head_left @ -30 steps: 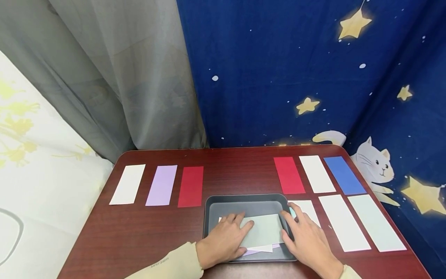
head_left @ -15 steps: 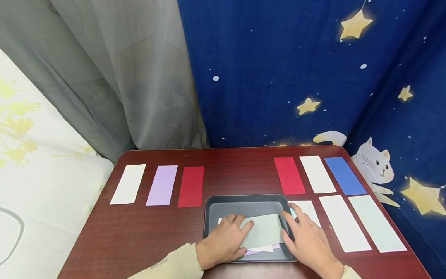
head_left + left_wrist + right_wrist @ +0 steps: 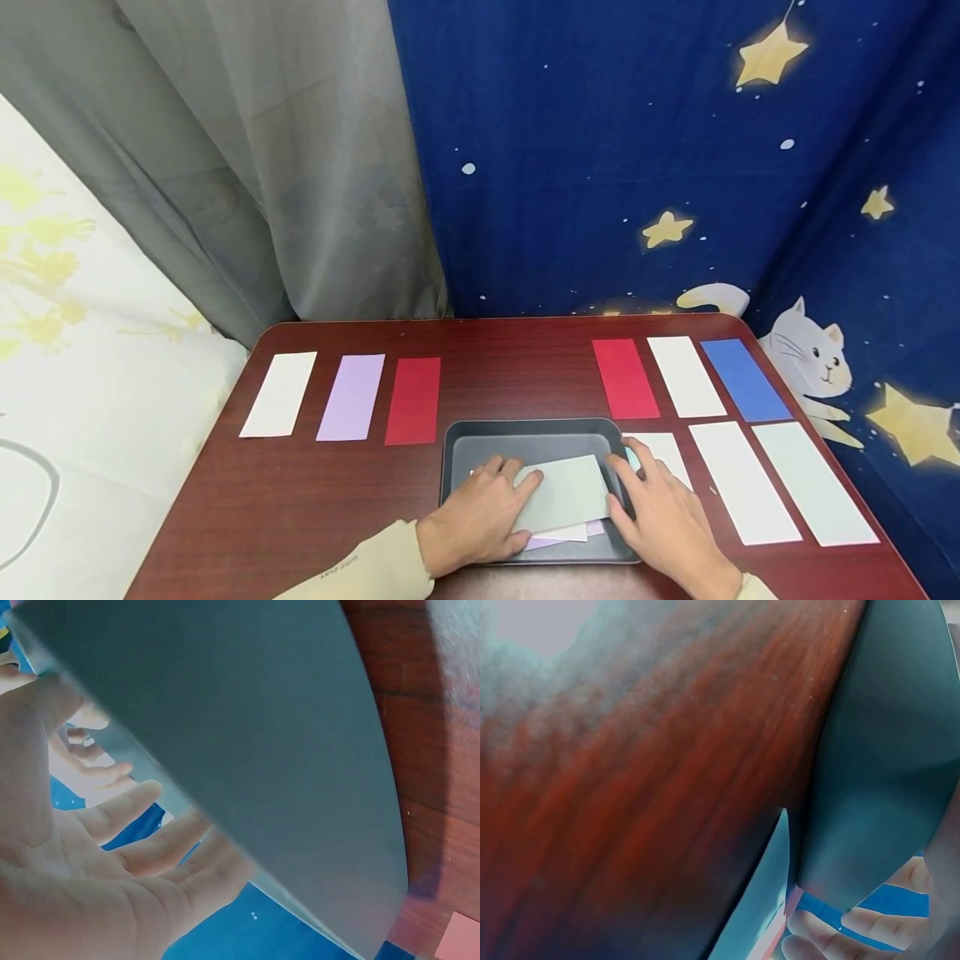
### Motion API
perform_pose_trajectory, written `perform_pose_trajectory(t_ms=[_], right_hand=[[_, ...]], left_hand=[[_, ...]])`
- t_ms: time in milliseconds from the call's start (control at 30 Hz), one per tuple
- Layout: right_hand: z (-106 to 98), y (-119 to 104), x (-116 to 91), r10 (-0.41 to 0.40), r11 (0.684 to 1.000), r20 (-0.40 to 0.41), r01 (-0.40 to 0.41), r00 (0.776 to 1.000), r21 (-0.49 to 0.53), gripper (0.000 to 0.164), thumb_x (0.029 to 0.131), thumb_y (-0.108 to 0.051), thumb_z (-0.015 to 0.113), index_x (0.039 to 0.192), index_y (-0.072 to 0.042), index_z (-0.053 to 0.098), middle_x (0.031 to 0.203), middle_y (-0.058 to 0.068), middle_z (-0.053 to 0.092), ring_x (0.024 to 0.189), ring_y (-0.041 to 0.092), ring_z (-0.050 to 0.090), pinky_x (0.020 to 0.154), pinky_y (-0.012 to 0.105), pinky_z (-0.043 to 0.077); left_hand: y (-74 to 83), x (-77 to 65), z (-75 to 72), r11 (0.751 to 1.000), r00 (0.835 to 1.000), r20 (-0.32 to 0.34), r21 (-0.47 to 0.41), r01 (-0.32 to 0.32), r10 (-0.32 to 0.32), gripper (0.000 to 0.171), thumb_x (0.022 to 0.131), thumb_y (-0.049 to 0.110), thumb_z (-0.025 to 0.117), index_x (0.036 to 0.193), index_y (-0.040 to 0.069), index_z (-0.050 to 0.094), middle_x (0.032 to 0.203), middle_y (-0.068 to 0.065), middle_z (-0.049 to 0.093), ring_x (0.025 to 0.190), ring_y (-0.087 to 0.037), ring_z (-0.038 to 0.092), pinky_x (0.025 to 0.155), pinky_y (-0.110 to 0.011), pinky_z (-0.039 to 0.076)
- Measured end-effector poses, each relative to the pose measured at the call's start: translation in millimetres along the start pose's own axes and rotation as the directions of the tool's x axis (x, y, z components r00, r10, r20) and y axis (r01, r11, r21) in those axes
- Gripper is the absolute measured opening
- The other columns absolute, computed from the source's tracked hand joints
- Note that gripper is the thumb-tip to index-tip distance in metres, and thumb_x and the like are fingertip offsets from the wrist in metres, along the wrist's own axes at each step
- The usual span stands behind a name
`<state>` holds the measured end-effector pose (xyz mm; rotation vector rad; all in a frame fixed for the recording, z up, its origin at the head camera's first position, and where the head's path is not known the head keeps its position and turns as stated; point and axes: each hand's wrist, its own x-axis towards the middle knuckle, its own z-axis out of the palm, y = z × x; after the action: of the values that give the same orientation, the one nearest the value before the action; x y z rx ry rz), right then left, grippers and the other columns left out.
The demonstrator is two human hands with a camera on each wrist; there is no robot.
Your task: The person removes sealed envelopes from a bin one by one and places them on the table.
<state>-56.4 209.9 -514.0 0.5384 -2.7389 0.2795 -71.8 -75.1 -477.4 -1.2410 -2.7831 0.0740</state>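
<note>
In the head view a dark grey tray (image 3: 487,442) holds a loose pile of paper cards. On top lies a pale green card (image 3: 564,494), slightly askew; below it show a white card (image 3: 566,534) and a lilac card (image 3: 595,528). My left hand (image 3: 480,512) holds the left end of the pale green card, index finger over its upper corner and thumb by its lower one. My right hand (image 3: 663,512) touches the tray's right rim with loosely bent, spread fingers, index and thumb tips beside the card's right end. The left wrist view shows my fingers (image 3: 172,847) behind the tray wall.
Left of the tray lie white (image 3: 278,394), lilac (image 3: 351,397) and red cards (image 3: 413,401) in a row. Right of it are red (image 3: 626,379), white (image 3: 686,377), blue (image 3: 746,379), more white (image 3: 744,483) and pale green cards (image 3: 815,483). Curtains (image 3: 570,167) hang behind the table.
The pale green card has turned a little, its far edge shifting slightly upward in view, as my left hand moves a touch to the left. My right hand stays nearly still at the rim.
</note>
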Motion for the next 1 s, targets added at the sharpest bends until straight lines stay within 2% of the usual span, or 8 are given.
perform_pose_trajectory(t_ms=[300,533,767,1000], right_hand=[[0.4,-0.7,0.3,0.004,1.0,-0.014,-0.004,1.0,0.012,0.044,0.086,-0.034,0.063,0.127,-0.019,0.063,0.139,0.01,0.046,0.083,0.018,0.058,0.054,0.032,0.045],[1.2,0.3,0.2,-0.009,1.0,-0.03,0.01,1.0,0.005,0.044,0.086,-0.033,0.063,0.127,-0.018,0.063,0.139,0.01,0.047,0.081,0.019,0.058,0.052,0.031,0.044],[0.9,0.6,0.3,-0.012,1.0,-0.033,0.012,0.999,-0.007,0.044,0.086,-0.033,0.062,0.127,-0.016,0.063,0.139,0.012,0.047,0.082,0.021,0.06,0.053,0.032,0.046],[1.4,0.8,-0.4,-0.001,1.0,-0.013,0.0,1.0,-0.013,0.045,0.086,-0.034,0.063,0.127,-0.016,0.063,0.14,0.012,0.046,0.085,0.022,0.06,0.054,0.032,0.046]], left_hand=[[-6.7,-3.1,-5.5,0.998,0.999,-0.022,0.03,0.047,-0.046,0.066,0.081,0.054,0.068,0.133,0.017,0.051,0.117,-0.008,0.058,0.101,-0.026,0.056,0.078,-0.039,0.049],[-17.3,-7.3,-14.4,0.995,0.995,-0.005,0.018,0.101,-0.101,0.067,0.083,0.054,0.067,0.136,0.017,0.05,0.125,-0.01,0.055,0.111,-0.031,0.055,0.091,-0.046,0.047],[-31.6,-21.6,-24.4,0.987,0.984,-0.089,-0.039,0.154,-0.157,0.069,0.083,0.051,0.067,0.138,0.014,0.049,0.126,-0.014,0.055,0.11,-0.031,0.054,0.09,-0.045,0.047],[-47.0,-43.6,-25.0,0.975,0.962,-0.165,-0.085,0.203,-0.215,0.068,0.081,0.046,0.068,0.137,0.01,0.052,0.125,-0.016,0.057,0.107,-0.032,0.055,0.087,-0.047,0.047]])
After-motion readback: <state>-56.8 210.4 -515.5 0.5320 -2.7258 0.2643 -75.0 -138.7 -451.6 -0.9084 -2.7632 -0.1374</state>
